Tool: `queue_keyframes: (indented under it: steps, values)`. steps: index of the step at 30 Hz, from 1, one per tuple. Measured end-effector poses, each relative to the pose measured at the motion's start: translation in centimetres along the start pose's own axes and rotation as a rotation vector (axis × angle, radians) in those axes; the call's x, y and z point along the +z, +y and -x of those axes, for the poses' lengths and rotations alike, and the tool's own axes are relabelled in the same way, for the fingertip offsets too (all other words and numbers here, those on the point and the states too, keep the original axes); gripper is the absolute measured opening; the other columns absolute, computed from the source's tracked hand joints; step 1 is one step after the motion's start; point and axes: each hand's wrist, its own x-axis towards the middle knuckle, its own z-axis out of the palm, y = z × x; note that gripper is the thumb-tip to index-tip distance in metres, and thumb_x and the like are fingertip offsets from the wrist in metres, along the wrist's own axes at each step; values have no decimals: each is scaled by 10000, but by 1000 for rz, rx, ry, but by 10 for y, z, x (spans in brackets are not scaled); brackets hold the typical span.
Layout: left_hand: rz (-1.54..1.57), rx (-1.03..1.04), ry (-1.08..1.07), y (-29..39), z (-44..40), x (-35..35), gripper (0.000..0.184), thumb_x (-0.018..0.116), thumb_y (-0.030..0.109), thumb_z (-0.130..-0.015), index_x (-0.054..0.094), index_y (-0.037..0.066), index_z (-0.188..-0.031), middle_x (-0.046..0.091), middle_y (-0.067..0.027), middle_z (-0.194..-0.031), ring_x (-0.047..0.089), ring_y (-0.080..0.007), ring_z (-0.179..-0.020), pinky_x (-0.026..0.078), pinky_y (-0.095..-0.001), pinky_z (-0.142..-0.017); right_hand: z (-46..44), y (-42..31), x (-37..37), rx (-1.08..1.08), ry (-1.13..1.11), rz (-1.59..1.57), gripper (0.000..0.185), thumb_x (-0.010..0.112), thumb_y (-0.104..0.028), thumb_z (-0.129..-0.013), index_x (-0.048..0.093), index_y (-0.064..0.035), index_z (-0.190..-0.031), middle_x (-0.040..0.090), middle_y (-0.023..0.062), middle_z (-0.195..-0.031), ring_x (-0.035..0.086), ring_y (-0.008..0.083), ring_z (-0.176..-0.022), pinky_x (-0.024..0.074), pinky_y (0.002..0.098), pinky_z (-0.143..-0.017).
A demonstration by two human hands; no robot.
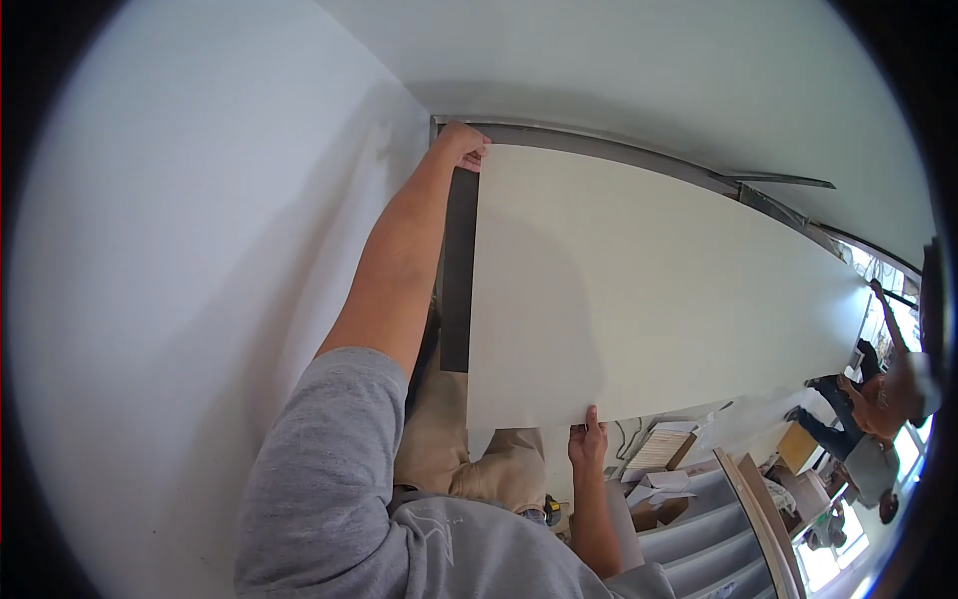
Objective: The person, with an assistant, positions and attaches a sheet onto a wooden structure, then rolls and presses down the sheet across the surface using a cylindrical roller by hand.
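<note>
A large pale flat panel [659,290] stretches from the middle of the view to the right. My left hand [469,146] is closed on its upper left corner, close under a grey metal frame [599,145]. At the panel's lower edge, my right hand [589,439] grips it, thumb on the face and the other fingers partly hidden behind. A dark strip [459,270] shows beside the panel's left edge. At the far right end, a co-worker's raised hand [876,287] is near the panel.
White wall [200,200] at left, pale surface [649,60] above. A loose metal strip [783,180] sticks out from the frame. Below right are grey shelving [699,539], stacked boards [659,449] and boxes. Other people [868,464] are at the right edge.
</note>
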Motion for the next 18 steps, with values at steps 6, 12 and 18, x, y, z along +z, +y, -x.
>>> queue_keyframes:
  steps: [6,12,18]
  values:
    - [-471,105,134,9,-3,-3,193,657,90,-716,657,149,-900,616,-101,-793,621,-211,-609,527,-284,-580,-5,4,-4,4,-30,-16,284,550,-87,-853,467,-53,-1122,548,64,-1060,551,170,-937,489,287,-812]
    - [-723,172,222,14,-19,-8,108,681,164,-684,693,127,-784,635,-68,-724,599,-195,-566,492,-299,-500,-4,4,-1,2,-15,-11,262,551,-93,-853,481,-47,-1102,559,59,-1039,557,167,-928,491,288,-810]
    - [-647,193,114,15,-18,-12,88,675,176,-696,676,101,-742,600,-40,-639,548,-164,-546,474,-296,-491,-4,5,-2,3,-40,-22,265,566,-95,-845,488,-59,-1096,551,54,-1056,548,162,-946,482,293,-823]
